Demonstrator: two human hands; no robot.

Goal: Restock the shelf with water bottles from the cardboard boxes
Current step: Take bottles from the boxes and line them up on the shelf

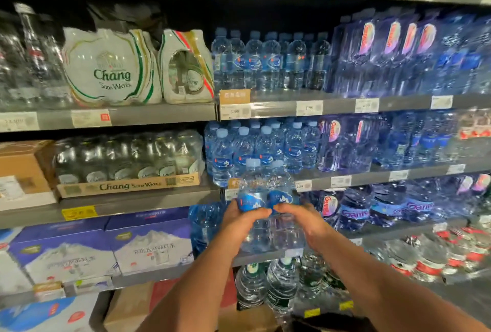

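Nearest the camera, your two bare forearms rise from the bottom edge and converge at centre. Your left hand (240,221) grips the left bottle (252,185), fingers curled over its blue label; your right hand (301,218) grips the right bottle (279,184) the same way, at label height. The two bottles stand upright and touch side by side, shoulders and pale caps clear above your knuckles (whether the clear plastic below your wrists is theirs or shelf stock, cannot tell). Low and left of your left forearm, a cardboard box (127,305) sits under the lowest shelf; just right of it stand large green-labelled bottles (281,284). The held pair is raised in front of the grey shelf edge (372,176) with its price tags, caps overlapping the stocked row (265,148) of same-labelled bottles standing on that shelf behind. Left of that row, on the same level, is a Chang tray (127,169) of shrink-wrapped soda water, and below it purple cases (151,241). Right of the row are dark blue multipacks (353,143). Farthest up, the next shelf carries another upper row (268,60) of small blue bottles, with white Chang packs (106,66) to its left.
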